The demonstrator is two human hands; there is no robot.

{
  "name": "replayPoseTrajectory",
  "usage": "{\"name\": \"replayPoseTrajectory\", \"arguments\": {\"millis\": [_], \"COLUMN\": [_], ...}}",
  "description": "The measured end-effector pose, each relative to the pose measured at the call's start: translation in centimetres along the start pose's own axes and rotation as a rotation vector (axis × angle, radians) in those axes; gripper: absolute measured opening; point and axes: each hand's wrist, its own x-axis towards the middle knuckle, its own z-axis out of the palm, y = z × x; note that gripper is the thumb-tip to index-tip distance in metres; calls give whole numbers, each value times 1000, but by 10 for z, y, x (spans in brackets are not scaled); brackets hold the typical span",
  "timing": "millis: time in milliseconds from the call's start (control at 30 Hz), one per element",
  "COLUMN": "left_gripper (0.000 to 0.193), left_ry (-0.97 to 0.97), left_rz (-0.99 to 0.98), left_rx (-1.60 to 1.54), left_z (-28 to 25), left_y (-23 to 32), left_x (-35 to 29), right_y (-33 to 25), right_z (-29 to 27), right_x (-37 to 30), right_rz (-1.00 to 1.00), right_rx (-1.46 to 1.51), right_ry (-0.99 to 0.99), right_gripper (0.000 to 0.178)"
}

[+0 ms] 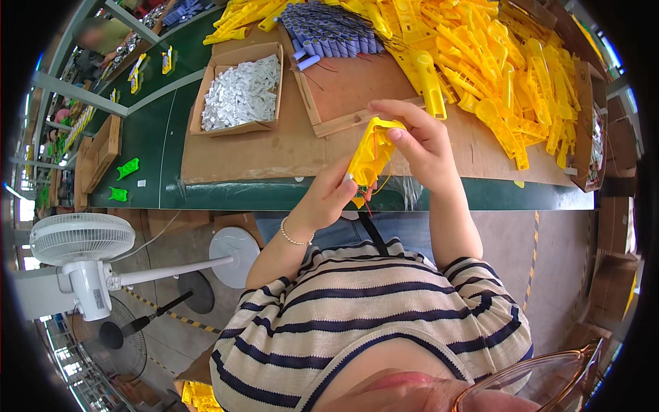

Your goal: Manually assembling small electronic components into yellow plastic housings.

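Note:
Between my two hands, above the table's near edge, is a yellow plastic housing point(371, 152), tilted, with its hollow side showing. Thin red and yellow wires point(369, 196) hang from its lower end. My left hand point(331, 192) is closed round that lower end, its thumb against the side. At the upper end, my right hand point(419, 141) pinches the housing between thumb and bent fingers. Some of the fingertips are hidden behind the part.
A cardboard box of small white parts point(241, 95) stands at left. Blue cylinders with wires point(329, 31) lie on a wooden tray point(343, 93). Yellow housings point(480, 69) are heaped at right. Two green pieces point(128, 168) lie far left. A white fan point(82, 240) stands beside the table.

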Motion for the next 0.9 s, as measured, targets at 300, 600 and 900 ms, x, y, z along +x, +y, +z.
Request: {"name": "replayPoseTrajectory", "arguments": {"millis": [300, 600, 900], "left_gripper": [56, 60, 61], "left_ry": [22, -17, -44], "left_rz": [-83, -180, -217], "left_rx": [-100, -458, -618], "left_z": [9, 3, 6], "left_y": [4, -3, 4], "left_x": [9, 6, 3], "right_y": [-12, 4, 30], "right_z": [3, -2, -9], "right_x": [3, 3, -11], "right_rz": [430, 663, 369], "right_rx": [464, 851, 413], "right_ry": [53, -39, -156], "right_gripper": [24, 31, 31]}}
